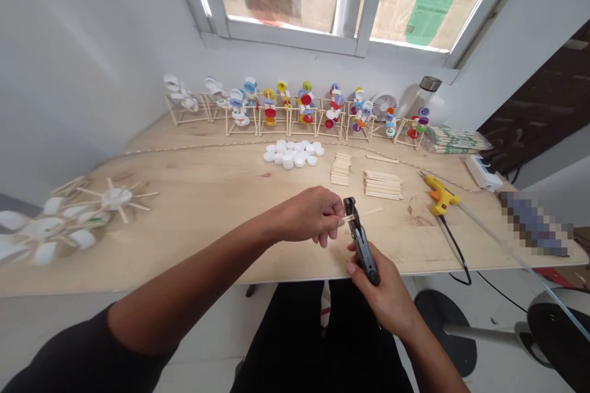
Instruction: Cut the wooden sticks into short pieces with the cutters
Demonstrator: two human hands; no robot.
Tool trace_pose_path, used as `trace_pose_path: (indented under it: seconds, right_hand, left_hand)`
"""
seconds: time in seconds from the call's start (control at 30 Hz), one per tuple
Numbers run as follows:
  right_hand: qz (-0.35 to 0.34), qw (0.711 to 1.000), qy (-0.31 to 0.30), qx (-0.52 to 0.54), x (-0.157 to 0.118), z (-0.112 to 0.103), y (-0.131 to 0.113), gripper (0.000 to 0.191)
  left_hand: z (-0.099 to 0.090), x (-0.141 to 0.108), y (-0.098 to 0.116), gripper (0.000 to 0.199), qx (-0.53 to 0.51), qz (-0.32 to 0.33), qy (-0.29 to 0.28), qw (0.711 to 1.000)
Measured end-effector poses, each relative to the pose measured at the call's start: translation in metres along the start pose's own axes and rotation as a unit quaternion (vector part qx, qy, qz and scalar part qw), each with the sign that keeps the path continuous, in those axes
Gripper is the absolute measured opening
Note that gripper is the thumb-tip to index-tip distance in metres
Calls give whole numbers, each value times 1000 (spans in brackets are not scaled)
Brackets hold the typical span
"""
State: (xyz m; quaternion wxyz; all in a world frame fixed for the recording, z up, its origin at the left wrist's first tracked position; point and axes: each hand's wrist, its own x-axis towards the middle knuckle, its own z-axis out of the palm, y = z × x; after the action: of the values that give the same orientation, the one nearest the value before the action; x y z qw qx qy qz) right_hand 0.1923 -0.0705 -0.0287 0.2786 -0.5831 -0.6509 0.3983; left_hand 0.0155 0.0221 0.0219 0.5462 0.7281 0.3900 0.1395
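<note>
Over the worktop (207,196), the left arm (203,276) slants inward, its left hand (316,215) curled, knuckles up; the right hand (387,291) angles up from below, grip wrapped round the pliers (364,253). The left grip pinches a thin wooden stick (347,218) at the pliers' head.

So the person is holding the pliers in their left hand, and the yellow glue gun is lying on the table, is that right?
Not quite: the head view shows the pliers in the right hand, not the left hand. The yellow glue gun does lie on the table.
</note>
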Motion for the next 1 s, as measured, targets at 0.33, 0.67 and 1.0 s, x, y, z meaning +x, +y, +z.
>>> trace_pose_path:
  seconds: [0.33, 0.67, 1.0]
  right_hand:
    - [11, 1000, -9, 15, 3, 1, 2, 24]
    - [4, 999, -8, 34, 5, 5, 4, 26]
    - [3, 999, -10, 37, 6, 4, 2, 26]
  left_hand:
    - [-4, 4, 1, 7, -3, 5, -10, 1000]
    - [-10, 8, 0, 7, -12, 4, -36, 999]
    - [-12, 10, 0, 9, 8, 12, -26, 1000]
